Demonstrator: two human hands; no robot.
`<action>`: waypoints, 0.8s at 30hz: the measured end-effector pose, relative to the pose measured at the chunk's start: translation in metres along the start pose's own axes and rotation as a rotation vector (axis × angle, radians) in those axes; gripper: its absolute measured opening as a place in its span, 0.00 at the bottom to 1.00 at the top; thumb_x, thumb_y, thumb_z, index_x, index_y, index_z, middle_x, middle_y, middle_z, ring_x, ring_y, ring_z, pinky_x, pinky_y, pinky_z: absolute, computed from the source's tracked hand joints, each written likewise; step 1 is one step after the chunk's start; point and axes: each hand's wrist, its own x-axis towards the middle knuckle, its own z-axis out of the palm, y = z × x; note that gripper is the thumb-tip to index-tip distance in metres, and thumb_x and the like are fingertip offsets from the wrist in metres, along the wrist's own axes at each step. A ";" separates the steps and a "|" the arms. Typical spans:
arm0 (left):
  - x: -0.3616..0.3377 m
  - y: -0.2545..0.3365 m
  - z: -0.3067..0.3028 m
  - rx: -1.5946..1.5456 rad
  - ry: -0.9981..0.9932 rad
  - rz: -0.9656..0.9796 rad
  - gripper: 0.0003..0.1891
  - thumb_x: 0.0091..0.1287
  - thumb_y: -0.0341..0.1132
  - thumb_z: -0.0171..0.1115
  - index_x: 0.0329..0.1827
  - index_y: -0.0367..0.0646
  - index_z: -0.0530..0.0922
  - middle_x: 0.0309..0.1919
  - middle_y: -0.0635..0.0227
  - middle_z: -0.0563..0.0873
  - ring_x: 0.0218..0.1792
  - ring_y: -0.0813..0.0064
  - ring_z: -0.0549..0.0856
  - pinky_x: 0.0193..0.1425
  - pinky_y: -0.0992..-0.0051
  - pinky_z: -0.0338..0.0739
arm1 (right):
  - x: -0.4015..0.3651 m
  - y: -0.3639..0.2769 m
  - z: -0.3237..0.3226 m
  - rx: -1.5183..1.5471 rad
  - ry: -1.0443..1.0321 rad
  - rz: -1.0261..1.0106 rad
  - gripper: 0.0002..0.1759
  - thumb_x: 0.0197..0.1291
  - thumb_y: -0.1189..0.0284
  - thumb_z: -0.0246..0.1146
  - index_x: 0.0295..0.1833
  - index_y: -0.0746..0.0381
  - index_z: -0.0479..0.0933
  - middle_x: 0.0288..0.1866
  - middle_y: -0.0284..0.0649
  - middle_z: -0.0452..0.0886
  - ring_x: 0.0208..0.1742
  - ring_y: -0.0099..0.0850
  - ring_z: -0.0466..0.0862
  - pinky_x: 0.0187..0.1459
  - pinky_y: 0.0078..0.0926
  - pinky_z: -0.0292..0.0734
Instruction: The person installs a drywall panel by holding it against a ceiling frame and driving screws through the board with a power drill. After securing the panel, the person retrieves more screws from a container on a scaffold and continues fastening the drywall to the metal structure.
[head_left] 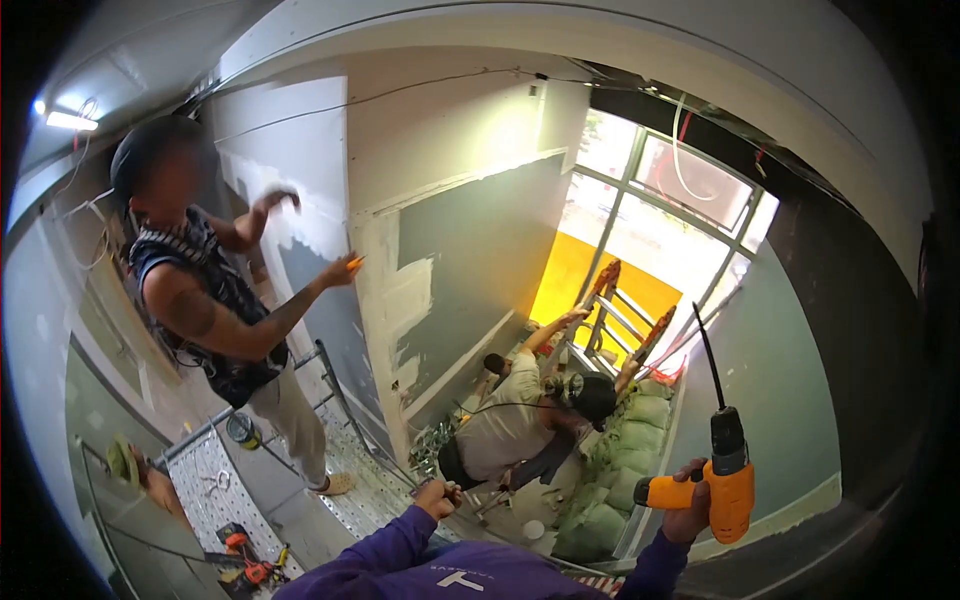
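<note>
My right hand (688, 512) grips an orange and black power drill (732, 500) at the right. A long dark bit (710, 352) rises from its black chuck, pointing up and slightly left. Below the middle of the view, my left hand (438, 499) is closed, with its fingers curled; whatever lies in them is too small to make out. It is close to the edge of the perforated metal platform (350, 490). Purple sleeves cover both my arms.
One person (215, 270) stands on the scaffold at left, holding a small orange object. Below, another person (500, 420) reaches toward a ladder (622, 325) near the windows. Green sacks (640, 430) line the right wall. Red tools (255, 572) lie on the platform at lower left.
</note>
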 end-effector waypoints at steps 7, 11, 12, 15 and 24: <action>-0.065 0.071 0.062 0.229 -0.163 0.322 0.08 0.66 0.29 0.51 0.44 0.39 0.76 0.23 0.72 0.68 0.22 0.77 0.65 0.26 0.73 0.64 | 0.028 0.035 0.064 0.093 -0.050 -0.006 0.28 0.61 0.66 0.67 0.64 0.61 0.66 0.50 0.41 0.77 0.43 0.29 0.79 0.47 0.30 0.77; -0.178 0.154 0.170 0.601 -0.144 1.029 0.08 0.67 0.33 0.57 0.42 0.38 0.79 0.20 0.77 0.69 0.20 0.84 0.65 0.24 0.79 0.59 | 0.043 0.064 0.115 0.102 -0.160 -0.111 0.27 0.62 0.66 0.65 0.64 0.62 0.66 0.50 0.40 0.77 0.43 0.29 0.78 0.48 0.31 0.75; -0.203 0.178 0.188 0.838 -0.095 1.259 0.16 0.69 0.39 0.59 0.49 0.34 0.80 0.29 0.68 0.81 0.31 0.82 0.77 0.36 0.78 0.70 | 0.045 0.068 0.136 0.119 -0.180 -0.144 0.27 0.63 0.66 0.65 0.64 0.62 0.66 0.50 0.40 0.77 0.43 0.29 0.78 0.49 0.32 0.75; -0.317 0.219 0.254 1.022 -0.126 1.710 0.12 0.68 0.35 0.60 0.50 0.37 0.79 0.21 0.71 0.68 0.23 0.84 0.66 0.28 0.77 0.64 | 0.044 0.074 0.193 0.146 -0.189 -0.239 0.25 0.64 0.65 0.63 0.63 0.62 0.66 0.50 0.40 0.77 0.43 0.29 0.78 0.50 0.33 0.74; -0.459 0.330 0.389 0.474 -0.346 2.439 0.12 0.65 0.25 0.66 0.52 0.42 0.81 0.24 0.76 0.74 0.25 0.84 0.68 0.31 0.80 0.66 | 0.012 0.099 0.287 0.219 -0.070 -0.274 0.28 0.61 0.63 0.64 0.62 0.64 0.66 0.49 0.41 0.76 0.45 0.30 0.75 0.51 0.34 0.72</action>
